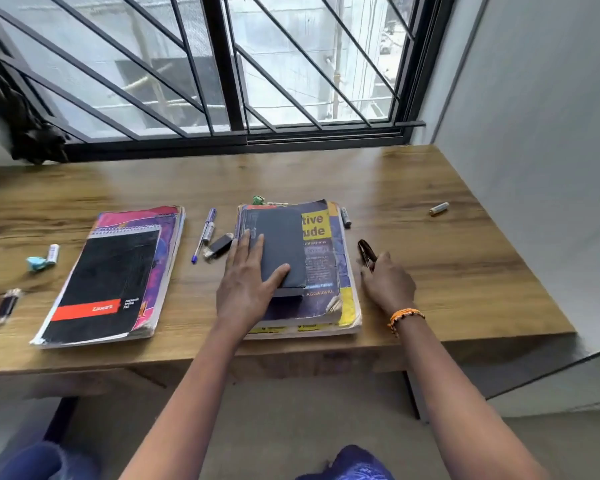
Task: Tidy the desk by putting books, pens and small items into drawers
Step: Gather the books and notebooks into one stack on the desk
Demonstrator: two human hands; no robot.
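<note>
From the head view, tidying looks barely begun: the left hand (246, 282) lies with fingers spread flat on the dark notebook (279, 249) topping the book stack (329, 271), the right hand (388, 280) pinches a dark clip (365, 252), pens (207, 230) lie just left of the fingers, and no drawer shows.

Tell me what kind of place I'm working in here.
Most likely a study corner in a home: a wooden desk set against a barred window, holding stacks of books, a spiral notepad and a pen.
</note>
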